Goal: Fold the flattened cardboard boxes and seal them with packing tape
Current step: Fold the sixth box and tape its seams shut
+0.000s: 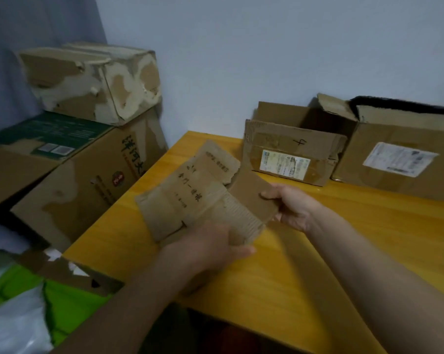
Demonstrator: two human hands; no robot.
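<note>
Flattened box (190, 198) between both hands (210, 247)

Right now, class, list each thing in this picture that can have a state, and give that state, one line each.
flattened box: partly unfolded, held above the table, unsealed
left hand: grips the box's near edge
right hand: pinches the box's right flap
small labelled box: on the table, top flaps open
large labelled box: on the table, top flap raised

Yellow wooden table (305, 264), pale wall (241, 60) behind, green bag (70, 302) at lower left, white plastic bag (14, 325) beside it
</note>
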